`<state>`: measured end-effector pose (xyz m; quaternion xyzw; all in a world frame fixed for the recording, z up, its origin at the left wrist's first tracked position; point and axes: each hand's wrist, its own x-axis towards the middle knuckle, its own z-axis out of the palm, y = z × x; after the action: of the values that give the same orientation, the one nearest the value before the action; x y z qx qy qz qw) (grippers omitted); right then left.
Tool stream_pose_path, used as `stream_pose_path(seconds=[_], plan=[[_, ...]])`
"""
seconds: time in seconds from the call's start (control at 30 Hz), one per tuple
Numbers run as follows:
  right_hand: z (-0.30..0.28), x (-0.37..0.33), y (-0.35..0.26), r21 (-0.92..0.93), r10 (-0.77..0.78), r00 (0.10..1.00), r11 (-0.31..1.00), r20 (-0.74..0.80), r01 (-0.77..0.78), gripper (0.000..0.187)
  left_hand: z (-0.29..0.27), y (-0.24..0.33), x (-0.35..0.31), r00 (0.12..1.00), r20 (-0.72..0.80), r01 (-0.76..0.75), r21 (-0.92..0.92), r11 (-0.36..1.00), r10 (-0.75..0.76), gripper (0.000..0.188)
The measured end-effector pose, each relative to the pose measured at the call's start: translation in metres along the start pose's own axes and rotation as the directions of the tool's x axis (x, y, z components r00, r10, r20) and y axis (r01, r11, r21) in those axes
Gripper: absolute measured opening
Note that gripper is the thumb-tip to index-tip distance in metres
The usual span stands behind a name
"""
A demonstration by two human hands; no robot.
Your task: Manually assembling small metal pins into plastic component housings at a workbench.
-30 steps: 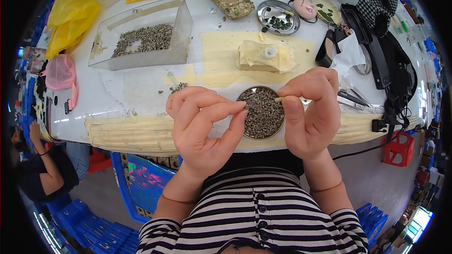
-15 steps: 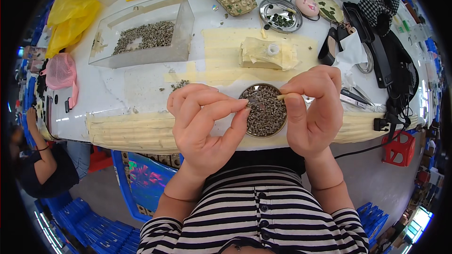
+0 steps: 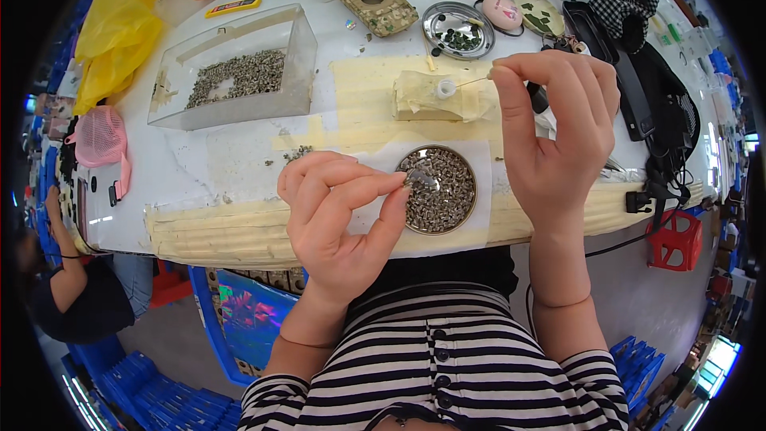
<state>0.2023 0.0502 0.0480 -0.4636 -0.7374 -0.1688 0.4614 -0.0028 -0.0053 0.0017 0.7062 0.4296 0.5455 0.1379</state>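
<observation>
Thumb and forefinger of my left hand (image 3: 343,215) pinch a small grey metal piece (image 3: 409,183), mostly hidden by the fingertips, at the left rim of a round dish (image 3: 474,191). Many small metal pieces (image 3: 441,201) fill that dish. Up and to the right, my right hand (image 3: 562,124) is closed on a thin needle (image 3: 474,81), its rear end hidden in the fingers. The needle slants left toward a small white cup (image 3: 445,89), which sits on a block wrapped in cream tape (image 3: 423,112). I cannot tell whether its tip touches the cup.
A clear box (image 3: 231,118) of metal pieces stands at left, near a yellow bag (image 3: 116,32) and pink mesh pouch (image 3: 100,137). Behind are a camouflage case (image 3: 391,20) and metal plate (image 3: 459,52). Black straps (image 3: 646,100) lie right. Another person (image 3: 88,295) sits at far left.
My right hand has moved up and away from the dish, bringing the needle from my left fingertips to the white cup. My left hand has shifted slightly left, still pinching.
</observation>
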Motion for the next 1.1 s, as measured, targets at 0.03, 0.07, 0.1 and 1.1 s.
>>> stream_pose_path(seconds=[0.03, 0.07, 0.1, 1.1], plan=[[0.002, 0.000, 0.001, -0.015, -0.009, 1.000, 1.000, 0.017, 0.009, 0.010, 0.000, 0.001, 0.001, 1.000, 0.010, -0.007, -0.003, 1.000, 0.007, 0.021], [0.005, -0.002, 0.002, -0.025, -0.015, 0.999, 1.000, 0.034, 0.016, 0.010, 0.001, 0.000, 0.000, 1.000, -0.003, -0.003, -0.006, 1.000, 0.003, 0.022], [0.008, -0.005, 0.005, -0.017, -0.029, 0.998, 0.999, 0.059, 0.030, 0.011, 0.002, -0.001, 0.001, 1.000, -0.017, 0.001, -0.009, 1.000, -0.001, 0.024], [-0.010, -0.048, -0.049, 0.524, 0.180, 0.879, 0.744, 0.441, -0.415, 0.030, 0.000, -0.003, -0.001, 0.998, -0.005, -0.069, 0.004, 0.998, 0.069, 0.030]])
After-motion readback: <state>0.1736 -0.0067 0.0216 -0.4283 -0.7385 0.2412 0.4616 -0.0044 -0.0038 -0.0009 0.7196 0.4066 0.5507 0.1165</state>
